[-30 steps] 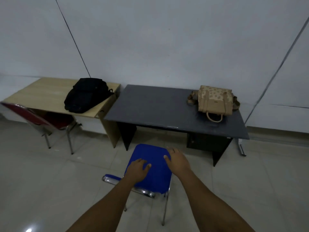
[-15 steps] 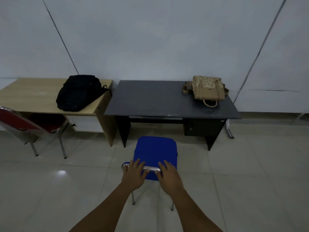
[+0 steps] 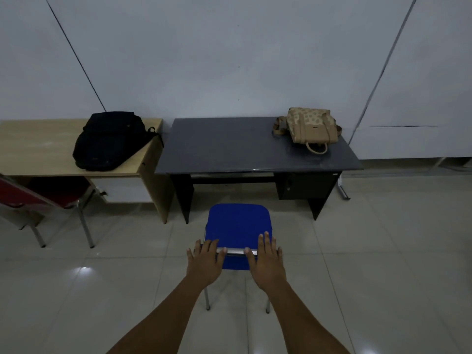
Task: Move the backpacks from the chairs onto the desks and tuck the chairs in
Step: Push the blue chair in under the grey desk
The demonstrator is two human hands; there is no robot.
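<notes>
A blue chair (image 3: 237, 226) stands on the floor in front of the dark grey desk (image 3: 229, 146), with its seat outside the desk. My left hand (image 3: 205, 259) and my right hand (image 3: 267, 260) rest flat on the chair's backrest top, fingers spread over its chrome rail. A tan patterned backpack (image 3: 310, 126) lies on the grey desk's far right corner. A black backpack (image 3: 109, 141) lies on the light wooden desk (image 3: 38, 146) to the left. A red chair (image 3: 38, 198) sits partly under the wooden desk.
A white wall runs behind both desks. The grey desk has a closed cabinet (image 3: 304, 185) under its right side and a gap under its left and middle. Pale floor tiles (image 3: 383, 251) surround the blue chair.
The blue chair has turned square to the grey desk. Both hands slid from the seat back to the backrest rail and spread apart. My view has pulled back and up.
</notes>
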